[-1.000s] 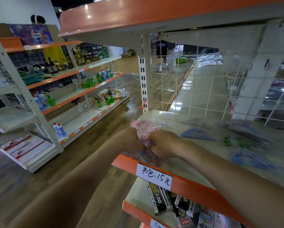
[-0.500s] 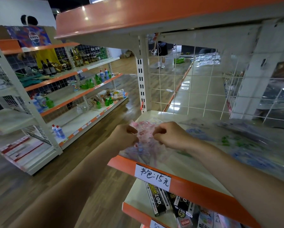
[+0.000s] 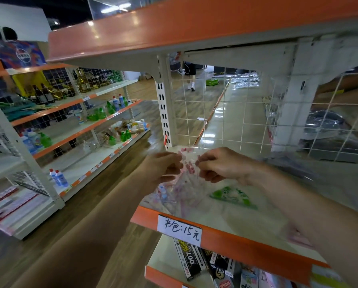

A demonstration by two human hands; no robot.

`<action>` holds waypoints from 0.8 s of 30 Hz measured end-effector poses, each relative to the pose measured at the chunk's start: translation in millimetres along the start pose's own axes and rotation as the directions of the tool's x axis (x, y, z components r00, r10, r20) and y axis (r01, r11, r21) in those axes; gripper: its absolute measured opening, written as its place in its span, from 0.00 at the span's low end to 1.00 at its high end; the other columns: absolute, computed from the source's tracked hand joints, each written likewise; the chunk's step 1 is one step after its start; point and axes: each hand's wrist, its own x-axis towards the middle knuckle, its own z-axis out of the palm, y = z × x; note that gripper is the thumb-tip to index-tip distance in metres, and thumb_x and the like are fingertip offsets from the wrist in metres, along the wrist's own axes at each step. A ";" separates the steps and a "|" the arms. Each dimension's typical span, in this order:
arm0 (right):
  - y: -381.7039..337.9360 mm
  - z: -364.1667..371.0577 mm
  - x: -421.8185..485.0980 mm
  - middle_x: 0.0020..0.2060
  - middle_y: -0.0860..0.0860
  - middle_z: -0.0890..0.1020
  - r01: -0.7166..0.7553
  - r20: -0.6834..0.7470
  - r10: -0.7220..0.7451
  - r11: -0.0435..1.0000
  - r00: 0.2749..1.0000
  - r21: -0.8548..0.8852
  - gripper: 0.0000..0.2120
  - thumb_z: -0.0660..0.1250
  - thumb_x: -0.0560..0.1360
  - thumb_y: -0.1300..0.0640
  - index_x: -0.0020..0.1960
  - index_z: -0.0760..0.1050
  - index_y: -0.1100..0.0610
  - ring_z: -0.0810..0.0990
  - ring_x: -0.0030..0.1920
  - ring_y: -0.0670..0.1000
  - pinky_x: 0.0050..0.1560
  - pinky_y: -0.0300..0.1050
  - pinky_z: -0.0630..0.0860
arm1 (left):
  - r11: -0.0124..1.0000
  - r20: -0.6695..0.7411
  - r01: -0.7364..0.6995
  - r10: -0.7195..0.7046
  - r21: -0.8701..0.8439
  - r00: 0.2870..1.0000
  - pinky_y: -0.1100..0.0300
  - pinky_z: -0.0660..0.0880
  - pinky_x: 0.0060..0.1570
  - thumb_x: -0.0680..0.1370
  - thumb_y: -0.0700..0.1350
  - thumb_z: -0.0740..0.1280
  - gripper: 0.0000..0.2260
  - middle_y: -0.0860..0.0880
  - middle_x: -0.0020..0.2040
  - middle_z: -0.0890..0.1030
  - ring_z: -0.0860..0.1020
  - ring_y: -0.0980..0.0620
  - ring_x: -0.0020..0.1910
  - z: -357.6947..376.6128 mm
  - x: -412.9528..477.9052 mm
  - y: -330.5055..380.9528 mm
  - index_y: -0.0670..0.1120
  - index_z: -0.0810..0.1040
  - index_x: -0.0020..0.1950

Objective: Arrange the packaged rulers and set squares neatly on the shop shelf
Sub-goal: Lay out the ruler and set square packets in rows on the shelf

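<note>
Mia: What is closest to us?

Sam: The low shelf. Dark boxes lie in it. Just above it is the orange edge of the shelf, with a white tag stuck on.

Mia: What are the hands doing?

Sam: Both are over the front left corner of the shelf. The left hand and the right hand each pinch the top of the pink pack, with curled fingers.

Mia: So where is the pack?

Sam: Between the two hands, held up by its top. Its bottom end hangs down toward the shelf. I cannot tell if it touches.

Mia: What is inside it?

Sam: It is a clear bag with pink rulers in it. They look blurry.

Mia: How do you put it down well?

Sam: I think you lay it flat and line it up with the orange edge. Keep it beside the green set square, not on top. Clear bags slip, so let go only when it lies flat.

Mia: What is farther back?

Sam: The green set square lies flat just right of the pack. Behind it is the wire grid. Across the aisle, the far shelves hold bottles.
</note>
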 end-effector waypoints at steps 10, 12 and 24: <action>21.9 -60.2 -31.9 0.48 0.53 0.81 -0.040 -0.237 0.001 0.986 0.972 -0.161 0.25 0.72 0.72 0.52 0.66 0.72 0.58 0.81 0.46 0.51 0.46 0.44 0.78 | 0.995 0.142 0.036 -0.022 -0.095 0.990 0.58 0.73 0.47 0.78 0.39 0.63 0.08 0.49 0.35 0.83 0.77 0.53 0.35 64.8 21.8 24.3 0.42 0.80 0.43; 26.9 -69.3 -42.3 0.50 0.51 0.80 -0.080 -0.291 -0.024 0.937 0.956 -0.339 0.31 0.73 0.70 0.52 0.70 0.67 0.56 0.79 0.49 0.51 0.51 0.45 0.76 | 0.994 0.202 0.039 -0.017 -0.103 0.979 0.60 0.73 0.45 0.79 0.40 0.62 0.07 0.49 0.36 0.84 0.78 0.54 0.33 81.1 27.5 29.6 0.42 0.79 0.46; 67.8 -107.4 -107.2 0.52 0.47 0.76 -0.296 -0.523 -0.174 0.659 0.834 -0.692 0.30 0.68 0.74 0.44 0.70 0.60 0.50 0.76 0.50 0.52 0.42 0.45 0.69 | 0.980 0.379 -0.018 -0.059 0.197 0.923 0.58 0.74 0.41 0.77 0.39 0.66 0.05 0.49 0.33 0.84 0.80 0.52 0.34 169.3 29.1 38.3 0.44 0.79 0.41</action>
